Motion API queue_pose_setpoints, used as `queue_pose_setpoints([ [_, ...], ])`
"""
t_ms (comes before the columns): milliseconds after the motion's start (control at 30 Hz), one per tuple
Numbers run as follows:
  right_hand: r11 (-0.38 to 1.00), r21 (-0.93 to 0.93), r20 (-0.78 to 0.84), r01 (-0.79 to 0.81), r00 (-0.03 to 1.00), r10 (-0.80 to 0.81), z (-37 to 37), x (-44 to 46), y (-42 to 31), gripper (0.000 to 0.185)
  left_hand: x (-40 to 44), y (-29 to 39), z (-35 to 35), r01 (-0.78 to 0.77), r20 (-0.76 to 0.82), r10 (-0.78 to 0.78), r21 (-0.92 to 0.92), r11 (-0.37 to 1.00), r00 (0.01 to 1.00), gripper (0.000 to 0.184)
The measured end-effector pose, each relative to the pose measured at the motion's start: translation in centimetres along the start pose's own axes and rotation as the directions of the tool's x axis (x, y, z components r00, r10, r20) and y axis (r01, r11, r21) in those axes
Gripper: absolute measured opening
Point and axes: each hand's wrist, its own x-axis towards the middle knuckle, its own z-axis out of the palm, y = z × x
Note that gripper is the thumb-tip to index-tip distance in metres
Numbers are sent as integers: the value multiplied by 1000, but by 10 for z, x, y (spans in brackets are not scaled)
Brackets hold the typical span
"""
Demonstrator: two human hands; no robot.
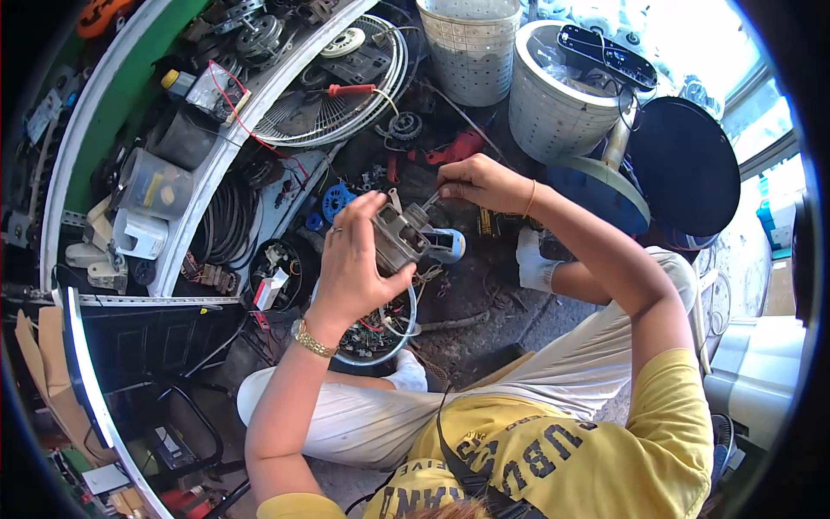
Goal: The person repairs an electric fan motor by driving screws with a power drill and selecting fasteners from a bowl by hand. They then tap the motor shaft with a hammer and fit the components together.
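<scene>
My left hand (353, 264), with a gold watch at the wrist, is closed round a grey metal electric motor (398, 240), holding it up above the floor. The motor's open frame faces up and to the right. At its upper right end, my right hand (474, 180) pinches a thin metal shaft (432, 201); whether this is part of the motor or a separate tool I cannot tell. Below the motor, a round tub (356, 359) holds small parts and wires. A light blue and white object (447, 246) lies just right of the motor, partly hidden by it.
A red power drill (456, 149) and a blue slotted disc (336, 201) lie on the floor ahead. Fan guards (393, 78) lean at the upper left beside a cluttered shelf (194, 186). Two white perforated bins (553, 125) stand ahead, with a round black disc (692, 169) to the right.
</scene>
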Motion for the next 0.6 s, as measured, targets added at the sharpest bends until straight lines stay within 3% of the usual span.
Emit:
queue_pose_setpoints([
  [33, 1000, -7, 6, 3, 1000, -3, 0, -2, -3, 19, -4, -2, 1, 2, -9, -2, -1, 1000, 1000, 83],
  [100, 1000, -17, 19, -23, 1000, 24, 0, -5, -9, 20, -7, -7, -2, 177, 97, -168, -90, 980, 981, 83],
  [300, 997, -76, -26, 7, 1000, -9, 15, -10, -23, 33, -18, -18, -6, 16, 68, -10, -90, 996, 998, 90],
  [367, 998, -58, -16, -36, 999, 35, 17, -14, -28, 29, -24, -13, -9, 190, 87, -196, 68, 979, 977, 85],
  [433, 983, -18, -21, -180, 983, 180, 21, -14, -32, 21, -29, -12, -11, 226, 106, -232, 73, 971, 967, 84],
  [467, 986, -13, -49, -168, 985, 167, 24, -14, -32, 18, -31, -13, -12, 267, 125, -276, 82, 960, 953, 82],
  [600, 987, -38, -63, -157, 986, 154, 25, -15, -40, 14, -35, -16, -11, 245, 103, -251, 66, 967, 962, 82],
])
